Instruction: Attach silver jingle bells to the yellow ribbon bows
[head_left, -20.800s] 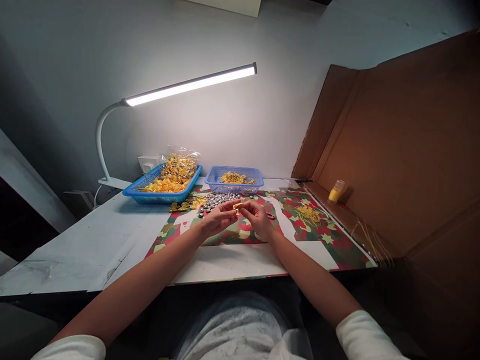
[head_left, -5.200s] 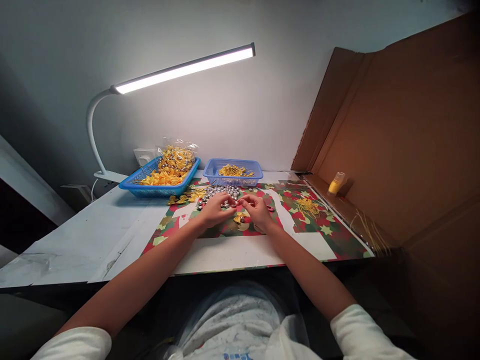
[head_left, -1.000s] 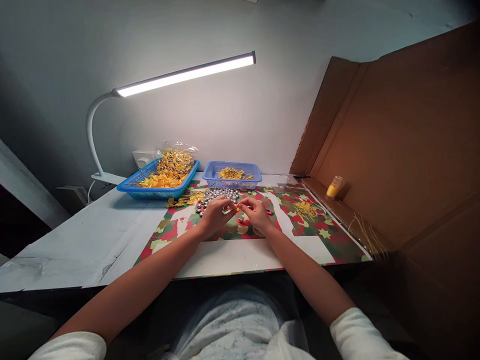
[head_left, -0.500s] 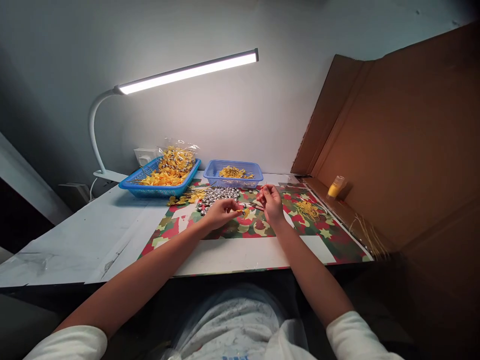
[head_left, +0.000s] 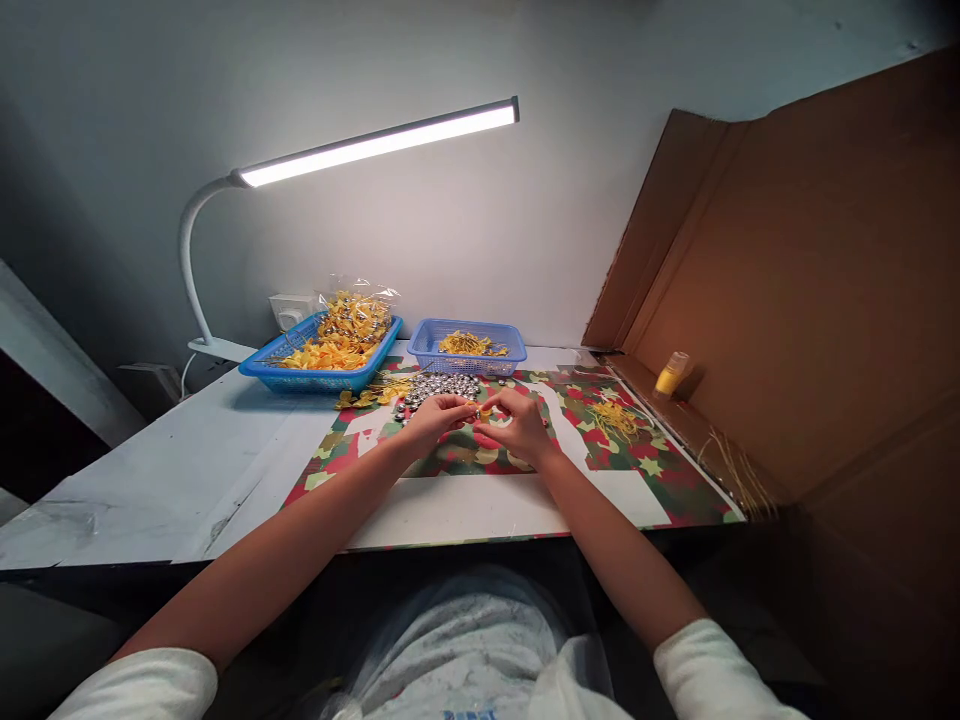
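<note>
My left hand point(head_left: 436, 418) is closed in a pinch on a small yellow petal piece point(head_left: 485, 411), which shows between the two hands. A tiny silver bead or bell sits at the petal piece, partly hidden by fingertips. My right hand point(head_left: 521, 430) meets it from the right, index finger and thumb curled around the petal piece. Just behind the hands lies a pile of silver bells point(head_left: 442, 388). Yellow petal pieces on thin stems point(head_left: 371, 394) lie left of that pile.
A blue basket point(head_left: 300, 380) heaped with yellow petals stands back left, beside a smaller blue basket point(head_left: 427, 352) with stemmed pieces. Thin yellow stems point(head_left: 616, 420) lie at right. A yellow-filled bottle point(head_left: 671, 374) stands near the cardboard wall point(head_left: 787, 280). A lamp point(head_left: 382, 143) hangs above.
My right hand has moved left and down to meet my left hand at the petal piece. The tweezers-like tool seen by my right hand earlier no longer shows. My left hand has barely moved.
</note>
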